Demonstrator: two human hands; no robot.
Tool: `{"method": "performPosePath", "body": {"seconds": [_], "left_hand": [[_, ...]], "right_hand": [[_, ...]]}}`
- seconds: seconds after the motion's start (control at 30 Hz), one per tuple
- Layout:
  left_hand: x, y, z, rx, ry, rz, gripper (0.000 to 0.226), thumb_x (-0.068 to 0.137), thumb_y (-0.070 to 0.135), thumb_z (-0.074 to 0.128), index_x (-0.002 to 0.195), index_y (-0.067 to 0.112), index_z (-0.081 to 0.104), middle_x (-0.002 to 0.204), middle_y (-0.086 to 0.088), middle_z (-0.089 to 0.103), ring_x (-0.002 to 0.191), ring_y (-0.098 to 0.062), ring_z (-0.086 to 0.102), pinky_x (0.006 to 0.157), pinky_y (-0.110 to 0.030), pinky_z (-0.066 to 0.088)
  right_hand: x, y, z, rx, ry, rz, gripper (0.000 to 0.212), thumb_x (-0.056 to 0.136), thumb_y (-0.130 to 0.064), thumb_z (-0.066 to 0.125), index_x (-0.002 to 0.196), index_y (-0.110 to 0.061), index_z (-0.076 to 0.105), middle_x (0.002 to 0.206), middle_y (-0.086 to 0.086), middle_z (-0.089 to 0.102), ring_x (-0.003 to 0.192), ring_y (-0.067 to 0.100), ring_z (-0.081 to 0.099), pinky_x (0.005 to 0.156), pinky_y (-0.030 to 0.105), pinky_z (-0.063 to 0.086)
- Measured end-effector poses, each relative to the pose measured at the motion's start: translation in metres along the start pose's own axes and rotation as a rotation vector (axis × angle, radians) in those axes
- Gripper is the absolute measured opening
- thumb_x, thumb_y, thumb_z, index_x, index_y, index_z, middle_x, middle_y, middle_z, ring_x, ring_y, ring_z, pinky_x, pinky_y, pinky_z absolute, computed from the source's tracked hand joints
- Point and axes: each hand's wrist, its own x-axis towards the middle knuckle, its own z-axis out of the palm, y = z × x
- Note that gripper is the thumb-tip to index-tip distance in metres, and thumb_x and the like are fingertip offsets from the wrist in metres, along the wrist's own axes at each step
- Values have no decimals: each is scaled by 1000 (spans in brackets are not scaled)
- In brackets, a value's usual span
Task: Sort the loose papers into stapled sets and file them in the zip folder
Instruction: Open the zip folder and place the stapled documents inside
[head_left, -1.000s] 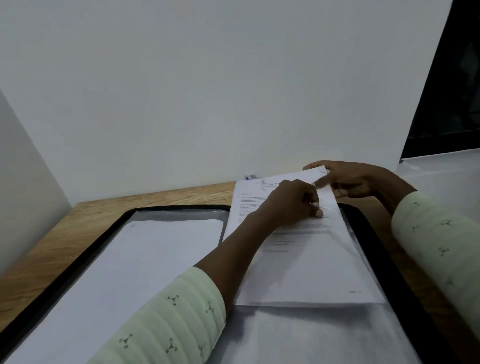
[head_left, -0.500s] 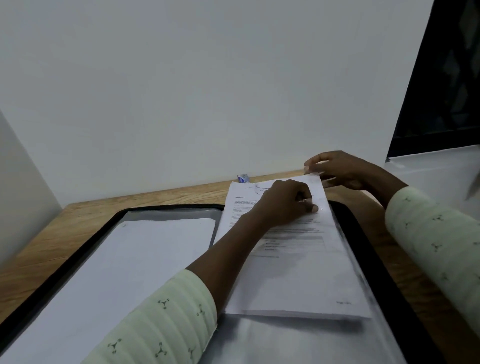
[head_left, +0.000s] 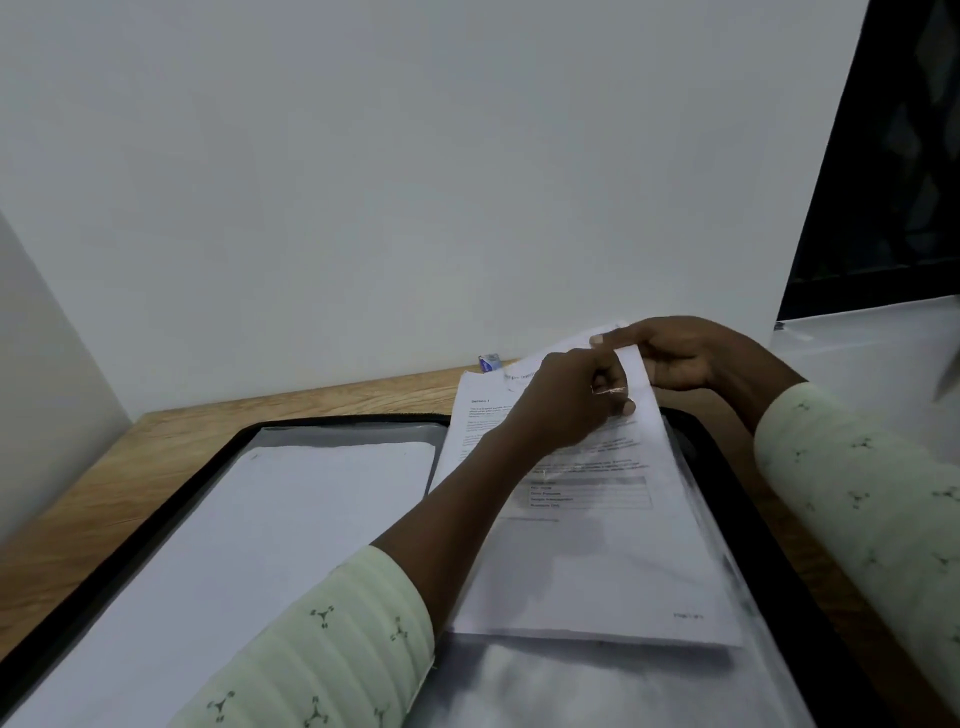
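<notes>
— How many papers?
— Two piles in one open zip folder (head_left: 337, 420): a blank stack (head_left: 260, 530) in the left half, a printed set (head_left: 597, 561) in the right half.
— And your hands?
— My left hand (head_left: 566, 400) grips the printed set near its top with curled fingers. My right hand (head_left: 685, 353) pinches its raised top corner.

Left hand (head_left: 566, 405) and right hand (head_left: 680, 358) pinch the papers (head_left: 597, 566) (top edge lifted) on the zip folder (head_left: 104, 571).

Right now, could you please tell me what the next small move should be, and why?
Probably slide the printed set toward the person, fully onto the zip folder: its top edge overhangs the folder's far rim, the right hand pinches its lifted top corner, and the left hand grips beside it.
</notes>
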Motion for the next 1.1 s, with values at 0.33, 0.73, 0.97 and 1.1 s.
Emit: {"method": "performPosePath", "body": {"seconds": [0.33,0.73,0.97,1.1], "left_hand": [[5,-4,13,-58,217,1,20,75,9,79,68,20,63,60,13,57,57,0,48,63,-27,44],[3,-6,13,-61,174,23,8,76,8,78,73,9,71,61,15,56,62,1,51,61,-10,35],[3,-11,17,-48,111,1,11,76,14,80,72,14,69,64,9,57,70,-13,55,65,-26,41],[2,-12,20,-53,128,24,19,72,12,81,66,18,64,57,15,53,61,-2,48,60,-22,37]], "right_hand": [[-12,1,2,-450,-14,92,20,89,13,52,87,-5,61,80,8,68,66,13,68,59,23,58],[-9,-8,16,-716,20,-44,30,86,14,52,73,-5,72,77,12,69,74,22,63,79,35,53],[-8,5,14,-764,78,54,31,90,4,52,67,-10,67,65,2,65,60,12,58,62,23,48],[-18,10,13,-734,2,84,38,91,9,48,63,-6,69,68,7,68,61,16,63,64,25,52]]}}
